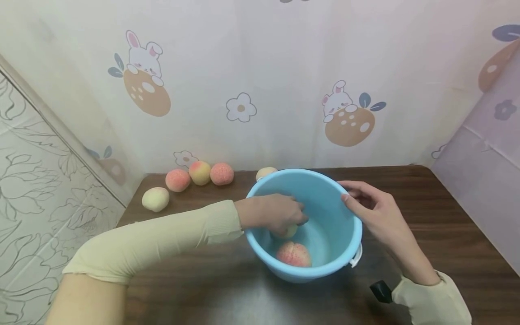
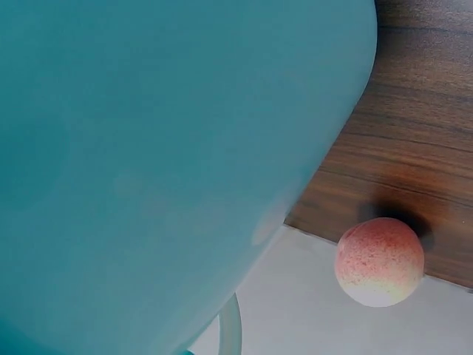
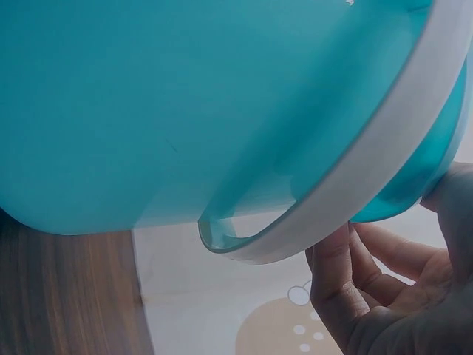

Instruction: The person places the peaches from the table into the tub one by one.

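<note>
A light blue bucket [image 1: 300, 271] stands on the table, tilted in the head view so that its inside shows. My left hand [image 1: 276, 211] reaches over the left rim into it, fingers bent downward. Under that hand is a pale peach [image 1: 289, 232], partly hidden by it; I cannot tell whether the fingers grip it. A pink peach [image 1: 294, 254] lies nearer the front inside the bucket. With thumb and fingers, my right hand [image 1: 375, 212] pinches the right rim. The right wrist view shows this hand [image 3: 399, 292] beside the white handle [image 3: 355, 181].
Along the back left of the dark wooden table [image 1: 195, 289] sit a pale peach [image 1: 155, 199], a pink peach [image 1: 178, 180], a yellow peach [image 1: 200, 173] and another pink peach [image 1: 221, 174]. One pale peach [image 1: 266, 172] shows behind the bucket. A patterned curtain [image 1: 276, 135] hangs behind.
</note>
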The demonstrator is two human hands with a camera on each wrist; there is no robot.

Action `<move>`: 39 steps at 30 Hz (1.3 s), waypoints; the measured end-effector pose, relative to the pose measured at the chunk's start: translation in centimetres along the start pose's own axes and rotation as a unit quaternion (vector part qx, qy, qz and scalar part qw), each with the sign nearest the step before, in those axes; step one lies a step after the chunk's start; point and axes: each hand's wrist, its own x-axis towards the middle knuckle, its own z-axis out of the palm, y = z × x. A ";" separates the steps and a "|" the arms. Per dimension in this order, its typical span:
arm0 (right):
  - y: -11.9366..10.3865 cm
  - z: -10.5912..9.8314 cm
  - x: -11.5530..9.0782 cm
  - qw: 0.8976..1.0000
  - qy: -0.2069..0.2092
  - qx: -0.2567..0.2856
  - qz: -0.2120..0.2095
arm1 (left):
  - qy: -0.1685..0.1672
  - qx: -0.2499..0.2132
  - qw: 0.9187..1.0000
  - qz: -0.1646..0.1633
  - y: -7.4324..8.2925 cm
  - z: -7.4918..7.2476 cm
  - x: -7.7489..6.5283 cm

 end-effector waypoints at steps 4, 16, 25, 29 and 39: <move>0.0 0.0 0.1 1.000 -0.003 0.003 0.001 | 0.001 -0.003 1.000 -0.003 0.0 0.1 0.0; -0.1 0.0 0.1 1.000 -0.004 -0.004 0.004 | 0.026 -0.004 1.000 -0.012 -0.1 -0.4 -0.6; 0.0 -0.1 0.1 1.000 -0.003 -0.009 0.005 | 0.088 0.016 0.996 -0.020 -0.5 -2.5 -1.6; -0.1 -0.1 0.1 1.000 -0.003 -0.012 0.002 | 0.127 0.022 0.991 -0.026 -0.9 -3.1 -2.0; -0.1 0.0 0.0 1.000 0.002 -0.016 0.003 | 0.238 0.011 0.969 -0.063 -1.7 -4.1 -3.8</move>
